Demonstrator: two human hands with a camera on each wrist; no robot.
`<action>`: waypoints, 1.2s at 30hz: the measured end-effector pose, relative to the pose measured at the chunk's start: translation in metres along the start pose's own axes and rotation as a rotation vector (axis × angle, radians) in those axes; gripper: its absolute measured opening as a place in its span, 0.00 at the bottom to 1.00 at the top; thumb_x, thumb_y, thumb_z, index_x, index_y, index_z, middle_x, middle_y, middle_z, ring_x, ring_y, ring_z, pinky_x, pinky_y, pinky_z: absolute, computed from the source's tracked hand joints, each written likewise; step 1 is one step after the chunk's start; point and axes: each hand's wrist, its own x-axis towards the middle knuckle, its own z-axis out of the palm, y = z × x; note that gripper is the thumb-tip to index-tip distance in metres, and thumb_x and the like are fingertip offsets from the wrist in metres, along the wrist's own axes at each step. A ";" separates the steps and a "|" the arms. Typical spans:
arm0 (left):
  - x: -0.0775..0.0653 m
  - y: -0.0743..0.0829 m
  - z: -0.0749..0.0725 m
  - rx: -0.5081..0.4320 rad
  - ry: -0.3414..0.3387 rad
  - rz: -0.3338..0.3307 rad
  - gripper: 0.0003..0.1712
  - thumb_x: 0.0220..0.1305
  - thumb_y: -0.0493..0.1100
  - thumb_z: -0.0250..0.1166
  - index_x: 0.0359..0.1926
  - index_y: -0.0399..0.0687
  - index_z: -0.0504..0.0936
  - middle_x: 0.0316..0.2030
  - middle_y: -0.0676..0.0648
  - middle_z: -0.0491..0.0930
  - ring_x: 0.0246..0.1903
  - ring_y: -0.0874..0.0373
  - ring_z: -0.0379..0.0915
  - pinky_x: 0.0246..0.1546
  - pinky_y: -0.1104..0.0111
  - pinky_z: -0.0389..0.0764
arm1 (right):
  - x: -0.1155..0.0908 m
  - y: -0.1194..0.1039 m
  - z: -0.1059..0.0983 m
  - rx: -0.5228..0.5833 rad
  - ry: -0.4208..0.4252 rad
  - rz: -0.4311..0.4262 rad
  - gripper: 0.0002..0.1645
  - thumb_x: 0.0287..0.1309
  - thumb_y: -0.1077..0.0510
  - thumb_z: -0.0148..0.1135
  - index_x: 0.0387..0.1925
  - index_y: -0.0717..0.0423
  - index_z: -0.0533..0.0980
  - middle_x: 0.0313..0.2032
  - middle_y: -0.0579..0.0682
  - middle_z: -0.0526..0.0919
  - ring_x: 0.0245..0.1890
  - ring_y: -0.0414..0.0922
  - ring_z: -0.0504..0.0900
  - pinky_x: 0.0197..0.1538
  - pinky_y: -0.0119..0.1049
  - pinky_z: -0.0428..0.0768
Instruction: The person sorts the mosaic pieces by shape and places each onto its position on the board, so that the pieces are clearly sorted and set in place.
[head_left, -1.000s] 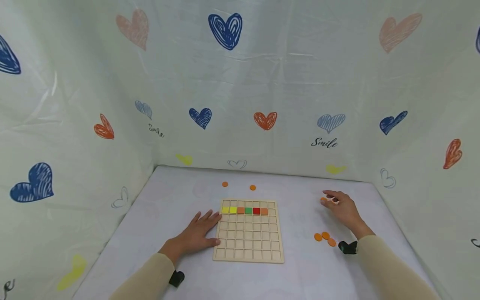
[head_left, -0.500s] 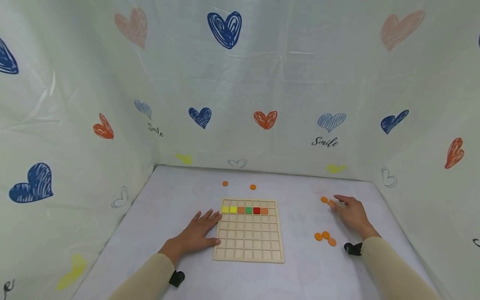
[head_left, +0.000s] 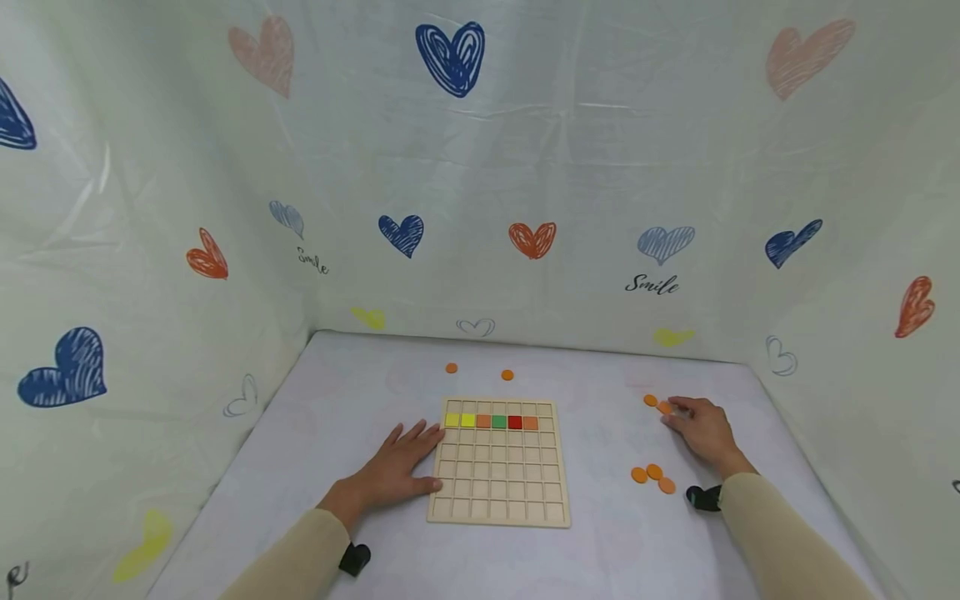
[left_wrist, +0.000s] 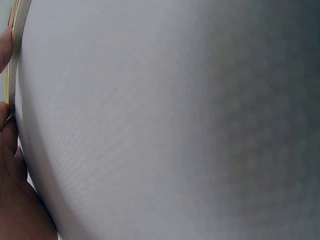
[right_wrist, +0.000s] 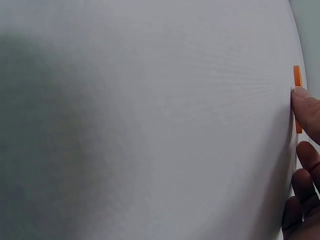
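Note:
A square wooden grid board (head_left: 498, 479) lies on the white tabletop, with coloured square tiles (head_left: 498, 422) in a row near its far edge: yellow, orange, green and red. My left hand (head_left: 390, 471) rests beside it with fingers spread, fingertips and thumb touching its left edge. On the right, my right hand (head_left: 703, 429) pinches an orange disc (head_left: 664, 407) between thumb and fingers, low at the table. Another orange disc (head_left: 650, 400) lies against it on its left. In the right wrist view, the thumb (right_wrist: 306, 110) partly covers the orange edge.
Three orange discs (head_left: 654, 472) form a loose cluster nearer me on the right. Two more discs (head_left: 507, 375) lie beyond the board's far edge. A heart-printed curtain (head_left: 532, 167) rises behind the table and along both sides.
My right hand has shifted slightly right and toward me from the first disc, which now lies on the table, to a second disc beside it. My left hand stays put.

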 end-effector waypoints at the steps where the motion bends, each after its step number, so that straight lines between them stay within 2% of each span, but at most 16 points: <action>1: 0.000 0.000 0.000 0.000 0.000 0.003 0.53 0.67 0.72 0.63 0.84 0.55 0.58 0.83 0.53 0.57 0.85 0.50 0.42 0.85 0.46 0.38 | 0.000 0.000 0.000 -0.001 0.001 -0.002 0.30 0.72 0.54 0.64 0.68 0.67 0.75 0.64 0.75 0.73 0.62 0.71 0.70 0.65 0.70 0.71; 6: 0.000 -0.002 0.001 -0.005 0.001 0.013 0.53 0.67 0.72 0.64 0.84 0.55 0.59 0.83 0.52 0.58 0.85 0.49 0.42 0.85 0.45 0.39 | -0.003 -0.001 0.000 0.025 -0.020 -0.021 0.25 0.72 0.57 0.61 0.64 0.66 0.78 0.65 0.75 0.74 0.65 0.73 0.68 0.66 0.72 0.69; 12: 0.000 -0.003 0.003 0.004 0.002 0.011 0.52 0.67 0.72 0.63 0.84 0.56 0.58 0.83 0.54 0.57 0.85 0.51 0.42 0.85 0.47 0.38 | -0.007 -0.001 -0.004 0.044 -0.058 -0.024 0.28 0.71 0.57 0.62 0.68 0.67 0.75 0.66 0.75 0.72 0.65 0.72 0.70 0.67 0.71 0.71; 22: 0.000 -0.002 0.002 0.000 0.015 0.022 0.51 0.68 0.70 0.64 0.83 0.54 0.59 0.82 0.52 0.58 0.84 0.49 0.43 0.85 0.46 0.39 | -0.011 0.000 -0.004 0.076 -0.033 -0.006 0.24 0.71 0.57 0.65 0.62 0.68 0.79 0.62 0.75 0.75 0.60 0.70 0.74 0.64 0.68 0.74; 28: 0.001 -0.003 0.003 0.013 0.019 0.034 0.51 0.68 0.70 0.64 0.83 0.53 0.59 0.82 0.51 0.58 0.84 0.49 0.44 0.85 0.46 0.40 | -0.013 0.001 -0.005 0.108 -0.028 0.020 0.27 0.73 0.52 0.65 0.64 0.66 0.78 0.66 0.74 0.73 0.63 0.70 0.72 0.66 0.69 0.72; 31: 0.002 -0.004 0.003 0.023 0.019 0.031 0.51 0.69 0.70 0.64 0.83 0.54 0.59 0.82 0.52 0.58 0.84 0.49 0.44 0.85 0.46 0.40 | -0.012 -0.003 -0.007 0.141 -0.027 0.024 0.27 0.75 0.50 0.62 0.66 0.63 0.77 0.66 0.71 0.74 0.61 0.67 0.73 0.63 0.64 0.75; 36: 0.004 -0.005 0.004 0.027 0.022 0.024 0.51 0.68 0.70 0.64 0.83 0.54 0.59 0.82 0.52 0.58 0.84 0.49 0.44 0.85 0.46 0.40 | -0.010 -0.016 -0.007 0.166 0.005 -0.009 0.24 0.76 0.53 0.61 0.65 0.62 0.78 0.60 0.67 0.82 0.57 0.62 0.79 0.58 0.55 0.82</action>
